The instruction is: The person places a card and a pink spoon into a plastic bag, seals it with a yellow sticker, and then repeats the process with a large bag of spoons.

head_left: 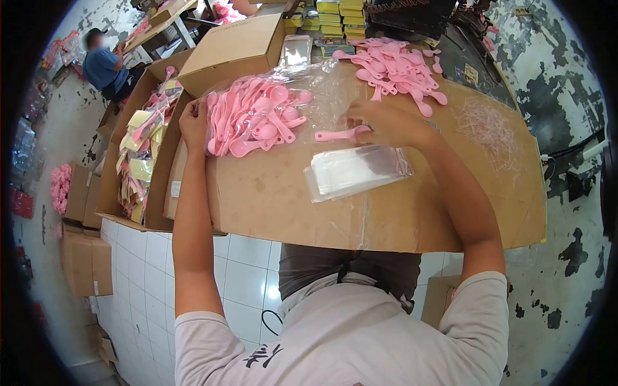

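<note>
Pink plastic measuring spoons (254, 116) lie heaped on and partly inside a large clear plastic bag (322, 87) on the cardboard-covered table. My left hand (192, 123) is closed at the bag's left edge, beside the heap; its fingertips are partly hidden. Just right of the bag, my right hand (381, 123) has its fingers curled over one end of a single pink spoon (335, 135), whose handle points left. Directly below that hand is a stack of small clear plastic sleeves (357, 170). A second pile of pink spoons (399, 67) lies farther back.
An open cardboard box (154, 212) with packed spoons and yellow cards stands at the left. Behind it is a closed carton (232, 48). Yellow card stacks (341, 19) stand at the back; thin plastic scraps (492, 132) lie right. A person (106, 67) sits far left.
</note>
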Demonstrator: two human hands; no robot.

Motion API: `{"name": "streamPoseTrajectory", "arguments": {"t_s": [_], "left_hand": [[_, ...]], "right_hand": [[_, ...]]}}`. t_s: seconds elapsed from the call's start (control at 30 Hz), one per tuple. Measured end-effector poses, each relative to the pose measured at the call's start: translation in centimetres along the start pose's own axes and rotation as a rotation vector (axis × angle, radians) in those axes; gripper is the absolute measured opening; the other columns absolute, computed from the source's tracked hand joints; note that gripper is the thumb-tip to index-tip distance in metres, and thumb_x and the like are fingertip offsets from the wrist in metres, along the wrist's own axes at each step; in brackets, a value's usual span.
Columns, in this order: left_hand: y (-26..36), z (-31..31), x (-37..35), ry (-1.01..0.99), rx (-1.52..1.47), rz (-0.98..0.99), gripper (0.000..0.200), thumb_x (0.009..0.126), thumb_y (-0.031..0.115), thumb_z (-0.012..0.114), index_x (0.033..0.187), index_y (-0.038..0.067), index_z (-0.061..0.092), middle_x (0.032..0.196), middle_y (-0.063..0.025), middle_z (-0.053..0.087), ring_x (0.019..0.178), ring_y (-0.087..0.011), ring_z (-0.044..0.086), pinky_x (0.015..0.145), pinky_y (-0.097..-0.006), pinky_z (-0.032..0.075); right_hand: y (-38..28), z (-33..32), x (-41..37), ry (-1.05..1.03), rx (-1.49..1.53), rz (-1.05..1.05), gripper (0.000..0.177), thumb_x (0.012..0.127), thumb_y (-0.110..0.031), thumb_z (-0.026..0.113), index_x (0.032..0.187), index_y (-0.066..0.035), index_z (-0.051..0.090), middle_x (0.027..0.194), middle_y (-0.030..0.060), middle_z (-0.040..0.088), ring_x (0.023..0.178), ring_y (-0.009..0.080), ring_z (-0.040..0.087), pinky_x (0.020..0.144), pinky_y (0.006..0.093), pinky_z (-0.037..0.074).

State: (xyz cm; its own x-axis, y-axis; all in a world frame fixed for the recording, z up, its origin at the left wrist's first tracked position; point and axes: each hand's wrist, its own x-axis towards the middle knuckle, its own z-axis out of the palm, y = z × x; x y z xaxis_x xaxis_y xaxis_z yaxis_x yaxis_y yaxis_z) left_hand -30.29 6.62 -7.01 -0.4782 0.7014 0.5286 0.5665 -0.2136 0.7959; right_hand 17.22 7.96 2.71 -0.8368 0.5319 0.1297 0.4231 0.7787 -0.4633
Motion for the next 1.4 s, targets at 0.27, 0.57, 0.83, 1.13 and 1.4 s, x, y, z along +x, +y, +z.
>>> {"name": "streamPoseTrajectory", "arguments": {"t_s": [0.27,0.57,0.83,1.13,1.4], "left_hand": [[1.3,0.4,-0.2,0.052,-0.257,-0.036,0.028,0.103,0.020,0.066,0.115,-0.005,0.070,0.103,-0.0058,0.074,0.091,-0.0097,0.066,0.081,-0.0245,0.053],[13.8,-0.5,-1.0,-0.025,-0.451,0.066,0.024,0.105,0.018,0.063,0.118,-0.001,0.070,0.101,-0.0020,0.071,0.089,-0.0044,0.063,0.073,-0.0195,0.049],[12.3,-2.6,2.6,0.081,-0.344,0.093,0.027,0.105,0.022,0.061,0.121,0.000,0.067,0.093,-0.0049,0.069,0.079,-0.0090,0.067,0.063,-0.0231,0.050],[1.9,-0.7,-0.4,-0.091,0.113,-0.104,0.045,0.098,0.037,0.069,0.124,0.001,0.067,0.109,-0.0152,0.072,0.105,-0.0232,0.068,0.093,-0.0338,0.051],[-3.0,0.6,0.3,-0.113,0.163,0.030,0.040,0.093,0.032,0.075,0.120,0.003,0.070,0.110,-0.0150,0.074,0.101,-0.0208,0.069,0.089,-0.0334,0.053]], "right_hand": [[4.6,-1.4,3.7,0.005,0.006,0.053,0.026,0.089,-0.008,0.069,0.114,-0.003,0.067,0.112,0.0163,0.067,0.102,0.0319,0.066,0.087,0.0401,0.052],[3.4,4.1,8.7,0.262,-0.278,-0.083,0.024,0.083,-0.009,0.072,0.107,-0.004,0.071,0.106,0.0158,0.069,0.102,0.0325,0.067,0.088,0.0421,0.053],[1.2,1.2,6.3,0.062,-0.374,-0.060,0.018,0.082,-0.014,0.072,0.099,-0.005,0.074,0.104,0.0153,0.068,0.103,0.0325,0.067,0.090,0.0450,0.053],[-0.2,-3.7,2.3,0.010,-0.516,0.117,0.015,0.083,-0.021,0.074,0.086,-0.006,0.075,0.094,0.0123,0.065,0.091,0.0292,0.066,0.082,0.0432,0.051],[9.7,-7.4,0.8,0.754,-0.961,0.093,0.018,0.086,-0.018,0.072,0.101,-0.007,0.076,0.102,0.0168,0.069,0.099,0.0349,0.066,0.088,0.0439,0.053]]}}
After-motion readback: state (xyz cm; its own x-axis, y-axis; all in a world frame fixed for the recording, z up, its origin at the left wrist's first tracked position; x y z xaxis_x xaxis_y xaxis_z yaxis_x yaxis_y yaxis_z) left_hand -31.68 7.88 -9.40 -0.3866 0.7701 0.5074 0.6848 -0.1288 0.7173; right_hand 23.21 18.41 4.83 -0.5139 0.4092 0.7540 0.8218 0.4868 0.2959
